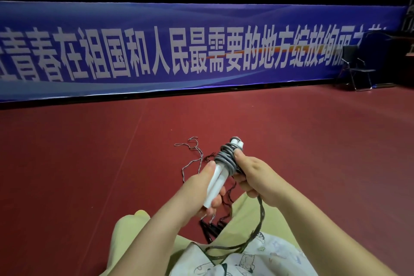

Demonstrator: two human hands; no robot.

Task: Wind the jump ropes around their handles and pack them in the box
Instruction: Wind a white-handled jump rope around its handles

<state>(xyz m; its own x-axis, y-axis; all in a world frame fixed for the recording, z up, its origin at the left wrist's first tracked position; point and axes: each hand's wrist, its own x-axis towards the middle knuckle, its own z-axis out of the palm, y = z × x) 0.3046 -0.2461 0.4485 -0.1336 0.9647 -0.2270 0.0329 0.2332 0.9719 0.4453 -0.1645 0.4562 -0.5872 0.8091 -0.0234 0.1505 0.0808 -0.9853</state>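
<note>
In the head view we see our left hand wrapped round the lower ends of a pair of white cylindrical plastic handles, held side by side and tilted away from us. Our right hand grips the grey braided cord already coiled in several turns round the upper half of the handles, fingers curled over the coil. A loose length of the same cord hangs from that hand down onto our lap, so we judge this winding partly done, with the tail left to wrap. Beyond the hands, a thin speckled rope lies unwound on the dark red sports floor, and black handles with dark cord sit between our legs, so more ropes appear to remain. No box shows here, so packing cannot be judged. Across the far edge of the floor runs a long blue banner with white characters, with a black folding chair near its right end.
</note>
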